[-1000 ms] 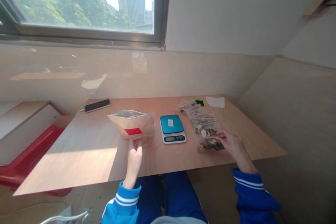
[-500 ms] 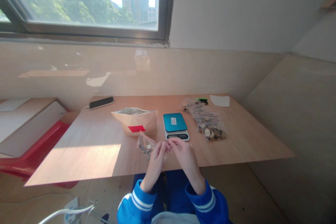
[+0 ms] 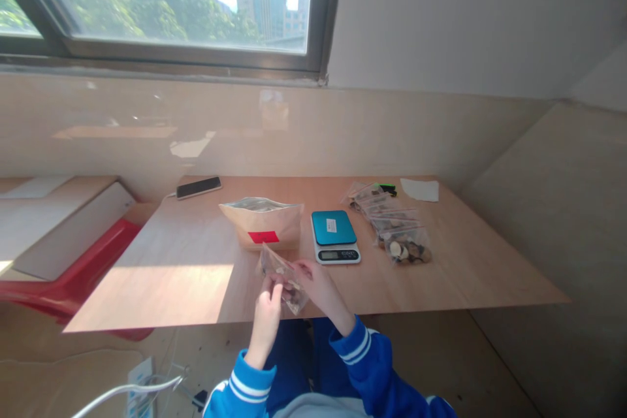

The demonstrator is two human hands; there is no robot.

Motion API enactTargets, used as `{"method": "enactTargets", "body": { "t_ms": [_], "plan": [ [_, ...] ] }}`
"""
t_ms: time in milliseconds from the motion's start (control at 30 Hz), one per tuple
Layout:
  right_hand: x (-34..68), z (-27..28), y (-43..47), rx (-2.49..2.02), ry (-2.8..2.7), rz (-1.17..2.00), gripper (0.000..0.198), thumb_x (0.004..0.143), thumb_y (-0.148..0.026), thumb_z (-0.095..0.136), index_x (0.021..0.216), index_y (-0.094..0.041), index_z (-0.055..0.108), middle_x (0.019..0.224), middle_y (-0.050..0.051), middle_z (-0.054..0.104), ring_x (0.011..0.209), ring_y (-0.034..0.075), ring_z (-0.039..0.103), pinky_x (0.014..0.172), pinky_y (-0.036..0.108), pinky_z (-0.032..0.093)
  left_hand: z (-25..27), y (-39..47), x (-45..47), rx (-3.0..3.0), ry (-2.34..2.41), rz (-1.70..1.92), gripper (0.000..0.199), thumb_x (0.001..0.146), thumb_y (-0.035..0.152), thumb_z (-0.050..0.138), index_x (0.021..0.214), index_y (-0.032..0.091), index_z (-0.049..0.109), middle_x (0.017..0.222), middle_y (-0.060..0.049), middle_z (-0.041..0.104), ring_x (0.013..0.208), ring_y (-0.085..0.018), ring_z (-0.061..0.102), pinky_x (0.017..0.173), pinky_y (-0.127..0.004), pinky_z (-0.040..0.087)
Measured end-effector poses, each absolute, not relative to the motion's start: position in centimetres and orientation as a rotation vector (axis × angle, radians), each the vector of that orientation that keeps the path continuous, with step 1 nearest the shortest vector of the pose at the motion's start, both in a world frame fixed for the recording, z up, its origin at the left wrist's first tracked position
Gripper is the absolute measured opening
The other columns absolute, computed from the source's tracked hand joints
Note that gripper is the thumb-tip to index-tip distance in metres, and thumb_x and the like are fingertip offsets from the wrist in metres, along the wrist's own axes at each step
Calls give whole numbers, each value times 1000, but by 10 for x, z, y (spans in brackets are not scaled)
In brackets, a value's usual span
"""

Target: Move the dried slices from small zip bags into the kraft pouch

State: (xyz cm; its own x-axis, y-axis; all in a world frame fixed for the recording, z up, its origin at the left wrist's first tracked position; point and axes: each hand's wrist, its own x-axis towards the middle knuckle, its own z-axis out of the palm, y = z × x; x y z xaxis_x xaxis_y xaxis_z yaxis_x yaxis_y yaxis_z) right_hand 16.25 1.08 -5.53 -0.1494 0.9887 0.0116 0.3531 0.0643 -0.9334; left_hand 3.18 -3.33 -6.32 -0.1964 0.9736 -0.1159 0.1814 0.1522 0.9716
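Note:
A clear zip-lock bag [image 3: 296, 300] with dark pieces inside lies at the near edge of the table, in front of the standing pouch. My left hand [image 3: 267, 308] pinches its near left side, fingertips closed together. From the right, my right hand [image 3: 321, 289] reaches across the bag with its fingers closed at the upper right edge; the exact grip is partly hidden. Just behind the bag stands an open kraft pouch [image 3: 287, 228] with a silver lining and a red label. A digital kitchen scale [image 3: 334, 228] with a blue plate sits right of the pouch.
Several filled zip-lock bags [image 3: 409, 249] overlap in a row at the right, beside a green-and-black object [image 3: 388, 189] and a white paper [image 3: 420, 189]. A phone [image 3: 198, 187] on a cable lies at the back left. A red stool [image 3: 105, 248] stands left of the table.
Both hands have moved left and down from in front of the scale onto the zip-lock bag. The scale's display is now uncovered. The view has shifted slightly.

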Motion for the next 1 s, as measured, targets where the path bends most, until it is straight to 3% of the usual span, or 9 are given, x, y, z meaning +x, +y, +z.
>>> {"method": "enactTargets", "body": {
  "t_ms": [200, 533, 767, 900, 1000],
  "plan": [
    [157, -28, 1, -1368, -1692, 1127, 23, 85, -30, 55, 76, -17, 71, 69, 5, 73, 65, 18, 67, 60, 26, 49, -54, -28, 39, 1183, 1571, 1116, 33, 85, 51, 37, 68, 28, 52, 62, -5, 62, 64, -26, 62, 65, -40, 51],
    [175, 14, -22, -1308, -1699, 1057, 13, 78, -20, 62, 68, -18, 71, 72, 2, 71, 73, 16, 64, 71, 26, 45, -19, -38, 42, 1217, 1372, 1221, 39, 87, 49, 43, 58, 22, 44, 54, 2, 46, 55, -15, 46, 55, -28, 39],
    [174, 8, -24, -1327, -1402, 1020, 13, 76, -23, 60, 64, -18, 59, 64, 0, 62, 61, 14, 59, 58, 24, 46, -18, -42, 51, 1131, 1352, 1262, 32, 83, 35, 46, 55, 21, 43, 47, 4, 43, 48, -12, 40, 50, -25, 33],
    [201, 7, -13, -1371, -1134, 757, 15, 75, -28, 61, 66, -20, 53, 64, -1, 59, 62, 16, 61, 61, 27, 48, -15, -47, 37, 1214, 1444, 1285, 37, 85, 39, 45, 53, 20, 43, 48, 3, 45, 49, -12, 42, 52, -24, 34],
    [220, 14, -8, -1289, -1061, 875, 23, 76, -39, 64, 68, -19, 53, 70, 2, 65, 66, 18, 65, 61, 28, 51, -16, -48, 29, 1243, 1402, 1274, 41, 87, 43, 46, 53, 20, 44, 50, 4, 46, 52, -12, 43, 55, -24, 36]
  ]
}}
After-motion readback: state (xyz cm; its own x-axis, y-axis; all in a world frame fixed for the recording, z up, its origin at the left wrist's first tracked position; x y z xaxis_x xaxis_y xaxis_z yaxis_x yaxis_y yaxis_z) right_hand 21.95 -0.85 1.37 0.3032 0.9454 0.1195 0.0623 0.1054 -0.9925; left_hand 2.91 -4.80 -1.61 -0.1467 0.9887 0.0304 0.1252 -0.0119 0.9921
